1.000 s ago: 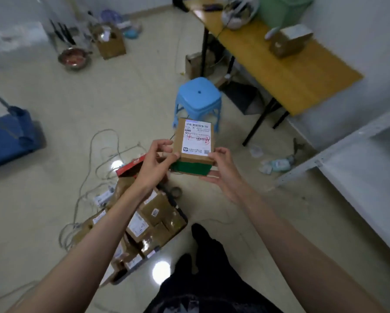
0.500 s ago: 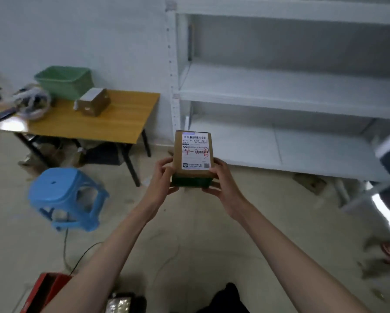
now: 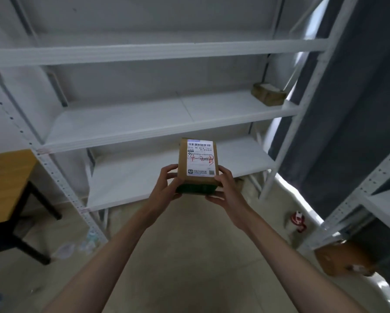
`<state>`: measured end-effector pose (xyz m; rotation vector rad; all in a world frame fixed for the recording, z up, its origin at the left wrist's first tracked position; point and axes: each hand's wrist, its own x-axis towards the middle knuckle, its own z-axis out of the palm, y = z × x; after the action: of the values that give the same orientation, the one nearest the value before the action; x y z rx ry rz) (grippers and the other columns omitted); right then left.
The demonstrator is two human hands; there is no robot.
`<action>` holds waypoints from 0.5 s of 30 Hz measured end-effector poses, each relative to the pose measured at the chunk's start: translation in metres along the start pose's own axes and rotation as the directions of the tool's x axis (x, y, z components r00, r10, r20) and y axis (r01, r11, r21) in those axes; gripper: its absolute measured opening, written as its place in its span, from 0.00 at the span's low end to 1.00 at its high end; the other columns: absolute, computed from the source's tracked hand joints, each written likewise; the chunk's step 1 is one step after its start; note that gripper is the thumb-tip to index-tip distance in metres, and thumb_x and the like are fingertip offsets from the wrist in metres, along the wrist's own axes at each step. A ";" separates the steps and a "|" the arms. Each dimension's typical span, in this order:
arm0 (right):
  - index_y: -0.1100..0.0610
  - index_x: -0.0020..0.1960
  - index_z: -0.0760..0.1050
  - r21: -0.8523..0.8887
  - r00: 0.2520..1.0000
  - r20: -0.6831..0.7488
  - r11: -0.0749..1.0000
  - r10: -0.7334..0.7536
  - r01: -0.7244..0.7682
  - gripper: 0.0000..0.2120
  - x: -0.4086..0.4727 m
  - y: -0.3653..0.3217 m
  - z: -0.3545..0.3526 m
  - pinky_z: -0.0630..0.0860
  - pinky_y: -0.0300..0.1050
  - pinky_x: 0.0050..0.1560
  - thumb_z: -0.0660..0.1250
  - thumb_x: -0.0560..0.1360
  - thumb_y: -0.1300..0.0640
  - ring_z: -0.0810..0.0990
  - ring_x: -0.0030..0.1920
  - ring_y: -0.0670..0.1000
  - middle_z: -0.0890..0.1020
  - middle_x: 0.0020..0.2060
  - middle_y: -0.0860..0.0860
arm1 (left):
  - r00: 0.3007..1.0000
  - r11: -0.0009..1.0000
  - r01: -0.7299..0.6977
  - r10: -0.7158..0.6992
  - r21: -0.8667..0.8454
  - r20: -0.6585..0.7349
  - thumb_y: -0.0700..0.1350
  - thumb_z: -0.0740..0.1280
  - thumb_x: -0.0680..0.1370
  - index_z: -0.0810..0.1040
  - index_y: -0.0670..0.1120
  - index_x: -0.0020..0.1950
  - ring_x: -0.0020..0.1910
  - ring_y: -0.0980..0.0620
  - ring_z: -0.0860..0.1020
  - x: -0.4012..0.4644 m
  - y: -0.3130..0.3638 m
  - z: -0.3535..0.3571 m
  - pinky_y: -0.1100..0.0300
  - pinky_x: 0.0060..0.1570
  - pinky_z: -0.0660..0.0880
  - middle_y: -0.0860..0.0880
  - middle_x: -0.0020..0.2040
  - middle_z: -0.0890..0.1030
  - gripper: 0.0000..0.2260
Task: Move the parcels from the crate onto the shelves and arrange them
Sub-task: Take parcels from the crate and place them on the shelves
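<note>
White metal shelving (image 3: 158, 123) fills the view, three boards visible, pale floor (image 3: 189, 256) below. Parcel (image 3: 198, 163) is held up in front of the lowest shelf board, clear of every board. It's a brown cardboard box with its white shipping label facing the camera: barcode at the top, red handwriting across the middle. Something dark green (image 3: 196, 189) sits under the box; can't tell if it's part of the same parcel or a second item.

Left hand (image 3: 167, 186) grips the box's left edge, fingers curled round the side, thumb on the front. Right hand (image 3: 225, 188) grips the right edge and lower corner, fingers wrapped under, thumb up along the label edge. Both forearms reach up from the bottom of the frame.

Second parcel (image 3: 268, 94), brown, sits at the far right end of the middle board, next to the upright. Another brown box (image 3: 343, 259) lies low at right, beside a second rack (image 3: 370, 190); blurred. Wooden table (image 3: 6, 184) with black legs at the left edge. Small red-and-white object (image 3: 298, 219) on the floor by the right upright, too blurred to identify. Dark grey curtain (image 3: 347, 109) hangs at right.
</note>
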<state>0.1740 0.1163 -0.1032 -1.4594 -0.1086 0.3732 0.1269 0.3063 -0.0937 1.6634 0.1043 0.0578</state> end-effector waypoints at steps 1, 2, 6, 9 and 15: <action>0.41 0.68 0.67 0.000 1.000 -0.014 1.000 -0.007 0.007 0.15 0.004 -0.004 -0.015 0.81 0.52 0.59 0.59 0.82 0.50 0.80 0.60 0.55 0.79 0.62 0.52 | 1.000 1.000 -0.009 0.009 0.003 0.014 0.56 0.62 0.80 0.64 0.57 0.69 0.61 0.49 0.77 0.011 0.004 0.012 0.58 0.55 0.79 0.50 0.63 0.73 0.19; 0.41 0.68 0.68 0.001 1.000 -0.027 1.000 -0.014 0.014 0.15 0.008 -0.009 -0.028 0.81 0.52 0.59 0.59 0.82 0.50 0.80 0.60 0.55 0.79 0.62 0.52 | 0.999 1.000 -0.013 0.012 0.004 0.030 0.56 0.62 0.80 0.64 0.57 0.69 0.61 0.49 0.77 0.020 0.007 0.024 0.58 0.54 0.79 0.50 0.63 0.73 0.18; 0.41 0.68 0.69 0.001 0.996 -0.074 0.999 -0.044 0.044 0.16 0.026 -0.024 -0.073 0.81 0.53 0.59 0.60 0.81 0.49 0.82 0.58 0.54 0.80 0.62 0.52 | 0.997 1.000 -0.018 0.018 0.004 0.079 0.57 0.62 0.79 0.64 0.57 0.69 0.60 0.50 0.78 0.056 0.021 0.062 0.60 0.52 0.79 0.50 0.63 0.74 0.19; 0.42 0.69 0.68 0.012 0.992 -0.104 0.998 -0.067 0.068 0.17 0.039 -0.030 -0.102 0.80 0.55 0.60 0.61 0.81 0.48 0.82 0.59 0.54 0.80 0.62 0.52 | 0.993 1.000 -0.022 0.021 0.012 0.118 0.61 0.63 0.76 0.65 0.58 0.68 0.59 0.49 0.78 0.084 0.029 0.086 0.55 0.57 0.79 0.50 0.62 0.74 0.22; 0.43 0.71 0.68 0.024 0.982 -0.170 0.996 -0.079 0.085 0.18 0.075 -0.036 -0.155 0.82 0.52 0.57 0.61 0.81 0.48 0.84 0.54 0.50 0.79 0.62 0.51 | 0.982 0.999 -0.035 0.031 0.018 0.187 0.56 0.61 0.80 0.64 0.57 0.68 0.59 0.48 0.78 0.152 0.024 0.129 0.53 0.57 0.79 0.49 0.62 0.74 0.17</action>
<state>0.2967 -0.0093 -0.0979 -1.4447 -0.0266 0.1826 0.2916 0.1915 -0.0861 1.6837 -0.0650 -0.0742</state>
